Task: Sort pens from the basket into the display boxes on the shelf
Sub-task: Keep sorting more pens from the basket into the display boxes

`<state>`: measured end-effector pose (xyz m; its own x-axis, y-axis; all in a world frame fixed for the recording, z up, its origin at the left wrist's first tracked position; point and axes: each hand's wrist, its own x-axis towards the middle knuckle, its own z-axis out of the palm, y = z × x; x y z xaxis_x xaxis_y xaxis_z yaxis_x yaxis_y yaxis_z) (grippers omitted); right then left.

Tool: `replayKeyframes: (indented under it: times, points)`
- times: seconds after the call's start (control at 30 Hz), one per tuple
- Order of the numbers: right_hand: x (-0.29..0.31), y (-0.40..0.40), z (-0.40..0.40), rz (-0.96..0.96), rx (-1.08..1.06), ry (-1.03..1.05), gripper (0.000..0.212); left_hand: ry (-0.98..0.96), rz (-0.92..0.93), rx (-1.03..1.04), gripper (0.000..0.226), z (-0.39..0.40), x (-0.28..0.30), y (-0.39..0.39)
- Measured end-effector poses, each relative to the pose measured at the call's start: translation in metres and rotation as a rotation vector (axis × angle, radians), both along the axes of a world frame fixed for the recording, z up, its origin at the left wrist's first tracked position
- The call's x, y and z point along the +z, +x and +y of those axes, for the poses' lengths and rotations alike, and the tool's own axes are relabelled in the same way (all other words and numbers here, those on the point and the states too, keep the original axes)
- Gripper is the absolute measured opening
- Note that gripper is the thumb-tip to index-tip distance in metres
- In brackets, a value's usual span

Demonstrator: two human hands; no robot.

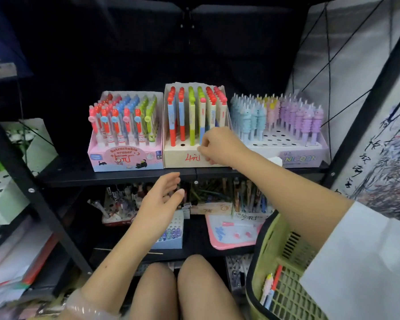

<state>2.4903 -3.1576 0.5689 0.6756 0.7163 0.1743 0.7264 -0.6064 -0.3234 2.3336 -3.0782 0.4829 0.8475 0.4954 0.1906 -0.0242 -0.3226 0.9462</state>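
Three display boxes stand side by side on the black shelf (116, 176): a pink box (125, 159) of retractable pens, a cream box (178, 155) marked in red, and a pale box (297, 157) of pastel unicorn pens. My right hand (219, 146) reaches over the cream box's front row. Its curled fingers pinch the blue lower end of a cream pen with a pink cap (202, 116) that stands upright in the box. Lower down, my left hand (159, 204) hovers in front of the shelf edge, fingers relaxed and holding nothing. The green basket (263, 241) at lower right holds a few pens (269, 289).
The shelf below carries more pen boxes (217, 204), a blue box (171, 236) and a pink board (231, 232). White and green boxes (0, 199) fill the rack on the left. A slanted black frame post (365, 112) and a drawn-on sheet stand to the right. My knees are at the bottom.
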Motion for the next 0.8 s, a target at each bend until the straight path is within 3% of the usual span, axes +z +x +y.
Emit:
replayKeyframes:
  times: [0.23, 0.4, 0.53, 0.7, 0.8]
  points:
    - [-0.052, 0.015, -0.13, 0.278, -0.045, 0.093, 0.016, 0.009, 0.032, -0.171, 0.031, -0.056, -0.031, 0.031]
    - [-0.146, 0.022, -0.221, 0.387, -0.198, -0.313, 0.018, 0.113, 0.127, -0.319, 0.029, -0.108, -0.066, 0.054]
    - [-0.235, 0.014, -0.249, 0.714, -0.362, -0.463, 0.024, 0.338, 0.166, -0.36, 0.03, -0.131, -0.093, 0.064]
    - [-0.302, 0.001, -0.221, 1.001, -0.52, -0.25, 0.033, 0.399, 0.172, -0.377, 0.026, -0.143, -0.115, 0.071]
    - [-0.325, -0.007, -0.202, 1.155, -0.733, 0.014, 0.018, 0.405, 0.143, -0.346, 0.028, -0.147, -0.12, 0.071]
